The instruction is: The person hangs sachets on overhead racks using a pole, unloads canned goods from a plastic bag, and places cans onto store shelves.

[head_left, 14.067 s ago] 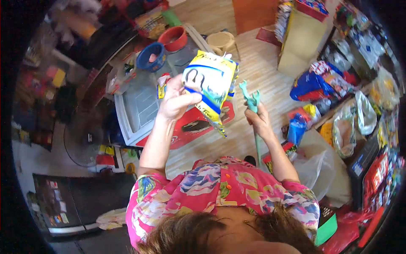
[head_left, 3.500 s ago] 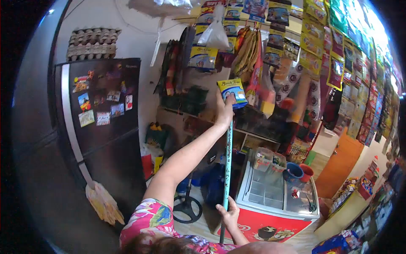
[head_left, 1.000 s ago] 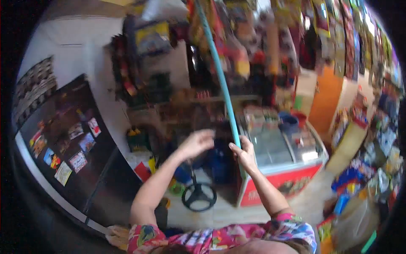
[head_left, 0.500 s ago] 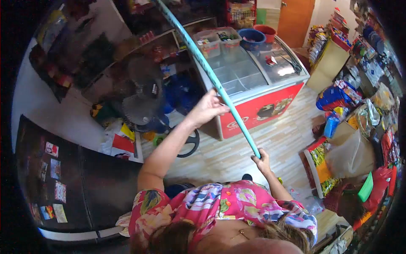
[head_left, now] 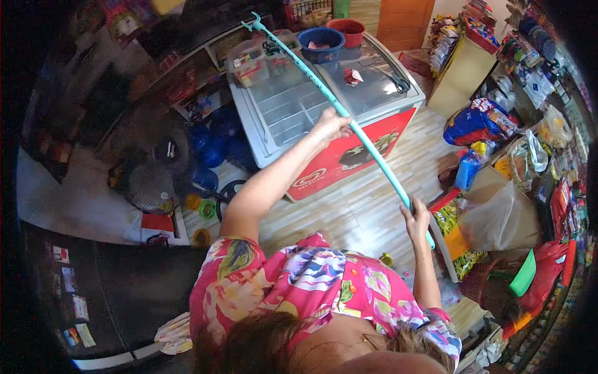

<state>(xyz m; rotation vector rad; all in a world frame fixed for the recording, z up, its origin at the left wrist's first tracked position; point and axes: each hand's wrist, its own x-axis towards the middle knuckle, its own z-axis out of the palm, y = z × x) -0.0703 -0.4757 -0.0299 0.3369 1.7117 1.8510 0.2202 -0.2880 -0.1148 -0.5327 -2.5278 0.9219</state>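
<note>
A long turquoise pole with a forked hook at its far end (head_left: 339, 107) slants from the upper left down to the lower right in front of me. My left hand (head_left: 332, 124) is closed round its middle, above the front edge of the chest freezer (head_left: 333, 159). Near the pole's lower end, my right hand (head_left: 416, 219) is wrapped round it, leaving a short tip below the fist. The hooked tip hangs above the back left of the freezer, near a clear plastic bin (head_left: 247, 67).
On the freezer stand a blue basin (head_left: 321, 45) and a red basin (head_left: 346, 31). A fan (head_left: 148, 188) is at left, beyond a dark refrigerator (head_left: 149, 280). Bags of goods (head_left: 479, 124) and a plastic-covered box (head_left: 498, 215) line the right side.
The pole has come down and to the right, bringing its hooked end into view. My right hand sits a little higher up the pole. My view has turned slightly right.
</note>
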